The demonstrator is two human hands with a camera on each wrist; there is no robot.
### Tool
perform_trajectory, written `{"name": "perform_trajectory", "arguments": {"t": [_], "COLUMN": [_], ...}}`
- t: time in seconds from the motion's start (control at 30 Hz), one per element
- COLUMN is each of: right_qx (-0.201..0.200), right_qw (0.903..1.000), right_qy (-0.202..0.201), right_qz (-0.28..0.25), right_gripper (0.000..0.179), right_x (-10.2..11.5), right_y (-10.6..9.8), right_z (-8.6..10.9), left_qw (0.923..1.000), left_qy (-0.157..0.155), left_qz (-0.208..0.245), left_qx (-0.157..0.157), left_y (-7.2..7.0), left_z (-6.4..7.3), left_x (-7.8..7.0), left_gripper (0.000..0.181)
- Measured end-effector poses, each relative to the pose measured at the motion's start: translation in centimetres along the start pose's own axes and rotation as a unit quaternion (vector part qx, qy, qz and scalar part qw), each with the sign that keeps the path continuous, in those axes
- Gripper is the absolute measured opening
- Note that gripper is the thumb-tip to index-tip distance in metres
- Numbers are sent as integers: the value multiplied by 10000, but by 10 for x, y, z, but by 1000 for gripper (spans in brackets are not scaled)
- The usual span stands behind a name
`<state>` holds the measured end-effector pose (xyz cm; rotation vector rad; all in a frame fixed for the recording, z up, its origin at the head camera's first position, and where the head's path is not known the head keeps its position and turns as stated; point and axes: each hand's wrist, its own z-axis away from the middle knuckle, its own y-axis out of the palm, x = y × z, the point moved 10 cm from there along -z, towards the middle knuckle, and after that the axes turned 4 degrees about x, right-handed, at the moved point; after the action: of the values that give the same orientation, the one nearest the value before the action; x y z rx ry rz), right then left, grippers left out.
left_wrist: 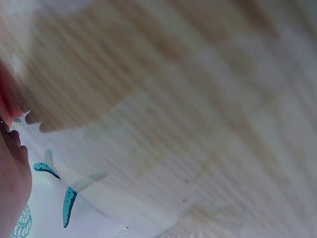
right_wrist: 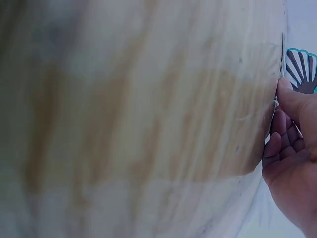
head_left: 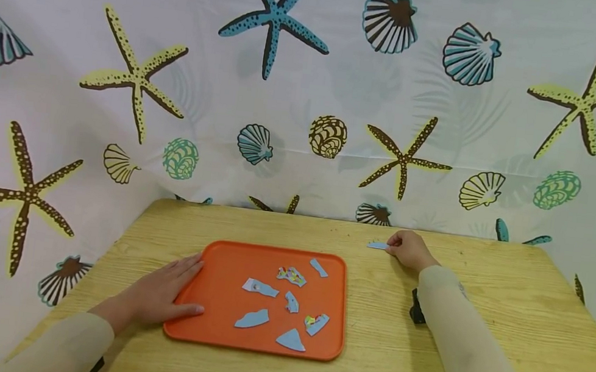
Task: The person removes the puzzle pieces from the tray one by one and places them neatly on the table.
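My right hand (head_left: 409,249) is at the far side of the table, right of the orange tray. Between thumb and fingers it pinches a thin, flat light blue piece (head_left: 377,245), which sticks out to the left. The right wrist view shows this piece edge-on (right_wrist: 283,54) above the thumb, with the other fingers curled below. My left hand (head_left: 159,290) rests on the left rim of the orange tray (head_left: 220,337), fingers extended along it and thumb reaching over the near left part. In the left wrist view only part of that hand (left_wrist: 14,183) shows at the edge.
Several irregular light blue pieces lie apart on the tray, among them a wedge-shaped one (head_left: 291,339), one with colourful print (head_left: 292,275) and a narrow one (head_left: 319,267). The wooden table (head_left: 377,367) ends at a curtain (head_left: 298,180) printed with shells and starfish.
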<state>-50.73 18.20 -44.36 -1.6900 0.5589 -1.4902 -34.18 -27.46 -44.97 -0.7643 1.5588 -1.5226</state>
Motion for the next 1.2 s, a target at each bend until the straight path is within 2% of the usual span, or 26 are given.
{"name": "perform_trajectory", "arguments": {"t": [0.5, 0.77, 0.97, 1.2], "right_qx": [-22, 45, 36, 98], "right_qw": [9999, 9987, 9965, 9907], "right_qy": [-114, -288, -320, -385], "right_qz": [-111, -412, -771, -1303], "right_gripper": [18, 17, 23, 27], "right_x": [1, 11, 23, 33], "right_y": [-3, -9, -11, -3], "right_z": [6, 13, 22, 25], "left_qw": [10000, 10000, 10000, 10000], "left_qy": [-43, -67, -93, -78], "left_qz": [35, 4, 13, -1], "left_qx": [-19, 4, 24, 15], "left_y": [1, 1, 1, 0], "left_z": [0, 1, 0, 1], "left_x": [-1, -1, -1, -1], "left_gripper": [100, 100, 101, 100]}}
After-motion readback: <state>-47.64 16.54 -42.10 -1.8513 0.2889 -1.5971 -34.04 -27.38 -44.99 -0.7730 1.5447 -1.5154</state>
